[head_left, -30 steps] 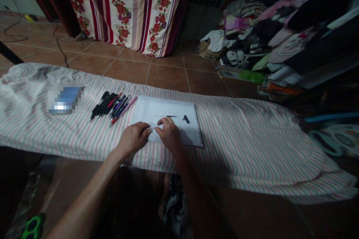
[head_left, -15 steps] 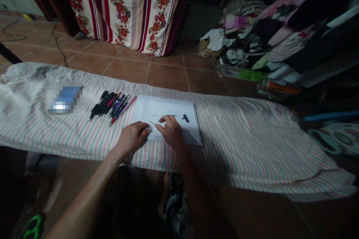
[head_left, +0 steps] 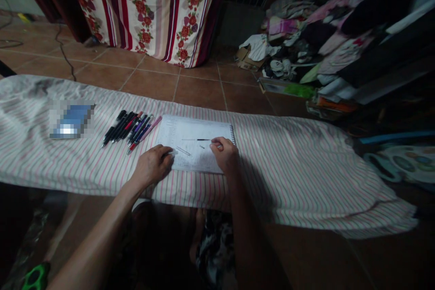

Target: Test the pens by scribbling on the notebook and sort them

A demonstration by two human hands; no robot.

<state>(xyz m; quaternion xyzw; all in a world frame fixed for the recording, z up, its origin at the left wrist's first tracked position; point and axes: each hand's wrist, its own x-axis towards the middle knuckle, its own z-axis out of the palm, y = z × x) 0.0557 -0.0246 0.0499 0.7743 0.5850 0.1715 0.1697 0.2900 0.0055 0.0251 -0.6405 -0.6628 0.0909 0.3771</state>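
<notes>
A spiral notebook (head_left: 200, 163) with writing on its page lies on the striped cloth. My left hand (head_left: 152, 163) rests at its left edge, fingers curled and pinched around something small and pale that I cannot make out. Over the right side of the page, my right hand (head_left: 226, 154) is closed, thumb and fingers together on a small piece mostly hidden by them. Between the hands lies a clear pen barrel (head_left: 184, 151). Above it is a thin pen refill (head_left: 197, 139), dark toward its right end. A tiny dark piece (head_left: 202, 147) lies near my right fingertips.
Several pens and markers (head_left: 131, 129) lie in a row left of the notebook. Farther left is a blurred blue rectangular object (head_left: 73, 120). The striped cloth (head_left: 288, 167) covers the long surface. Beyond are a floral curtain (head_left: 146, 9) and piled clothes (head_left: 322, 31).
My right hand has moved right, off the clear barrel, which now lies on the page. It now covers where the small black piece lay. My left hand stays by the notebook's left edge.
</notes>
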